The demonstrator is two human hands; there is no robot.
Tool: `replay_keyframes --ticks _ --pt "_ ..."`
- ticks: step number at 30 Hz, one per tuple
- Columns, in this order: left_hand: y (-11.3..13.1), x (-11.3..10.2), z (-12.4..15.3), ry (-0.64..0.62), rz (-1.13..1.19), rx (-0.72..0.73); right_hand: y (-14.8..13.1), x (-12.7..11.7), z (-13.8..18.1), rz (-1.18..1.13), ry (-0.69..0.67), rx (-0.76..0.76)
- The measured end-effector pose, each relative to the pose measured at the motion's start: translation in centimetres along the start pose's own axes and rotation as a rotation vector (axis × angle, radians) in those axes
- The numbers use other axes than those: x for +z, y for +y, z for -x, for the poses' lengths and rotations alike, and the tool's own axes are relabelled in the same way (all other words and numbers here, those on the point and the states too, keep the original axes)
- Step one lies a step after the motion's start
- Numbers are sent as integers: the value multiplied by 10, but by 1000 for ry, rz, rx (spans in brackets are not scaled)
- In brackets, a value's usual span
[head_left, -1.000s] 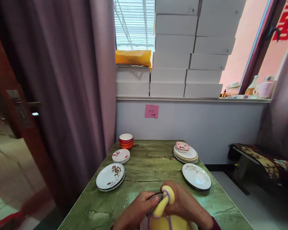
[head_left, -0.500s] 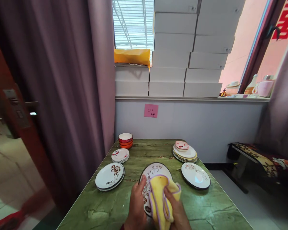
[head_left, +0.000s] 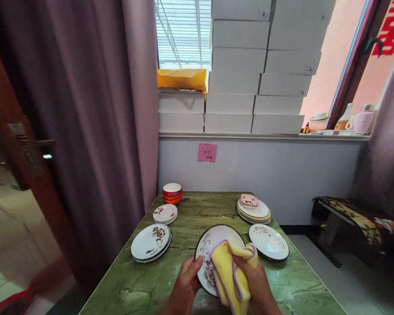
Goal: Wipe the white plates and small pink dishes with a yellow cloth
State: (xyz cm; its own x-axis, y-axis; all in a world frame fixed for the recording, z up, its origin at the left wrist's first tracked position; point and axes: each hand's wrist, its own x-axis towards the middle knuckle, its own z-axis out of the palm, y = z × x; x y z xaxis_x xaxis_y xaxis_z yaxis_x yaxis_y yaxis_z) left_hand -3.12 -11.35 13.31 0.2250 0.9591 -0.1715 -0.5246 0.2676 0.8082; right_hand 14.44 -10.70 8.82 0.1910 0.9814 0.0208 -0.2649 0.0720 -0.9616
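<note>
A white plate [head_left: 220,235] with a dark rim and brown flower pattern is tilted above the front of the table. My left hand [head_left: 188,280] grips its left edge, thumb on the face. In my right hand [head_left: 254,280] is a yellow cloth [head_left: 230,271] with purple edging, pressed against the plate's right part and covering it. Part of the cloth hangs below the plate's lower rim. The right fingertips are hidden in the cloth's folds.
Flowered plates [head_left: 151,243] are stacked at left, with small plates [head_left: 164,213] and red bowls [head_left: 172,190] behind. Another flowered plate [head_left: 268,242] lies at right, before stacked plates [head_left: 262,209] topped by a pink dish [head_left: 249,200]. All stand on a green table [head_left: 134,293].
The held plate has moved slightly right and turned, showing more of its upper face. My right hand and the cloth have shifted right with it.
</note>
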Motion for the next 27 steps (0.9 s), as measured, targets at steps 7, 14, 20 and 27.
replay_keyframes --ticks 7,14,20,27 --pt "19 -8 0 -63 -252 -123 -66 -11 -10 454 -407 -92" --pt "9 3 2 -52 -314 -159 -86 -1 -11 617 -603 -133" --pt "-1 11 -2 58 -53 -158 -75 -6 -15 349 -430 -54" --pt "-1 14 -16 265 191 -33 -10 -4 -6 76 -133 131"
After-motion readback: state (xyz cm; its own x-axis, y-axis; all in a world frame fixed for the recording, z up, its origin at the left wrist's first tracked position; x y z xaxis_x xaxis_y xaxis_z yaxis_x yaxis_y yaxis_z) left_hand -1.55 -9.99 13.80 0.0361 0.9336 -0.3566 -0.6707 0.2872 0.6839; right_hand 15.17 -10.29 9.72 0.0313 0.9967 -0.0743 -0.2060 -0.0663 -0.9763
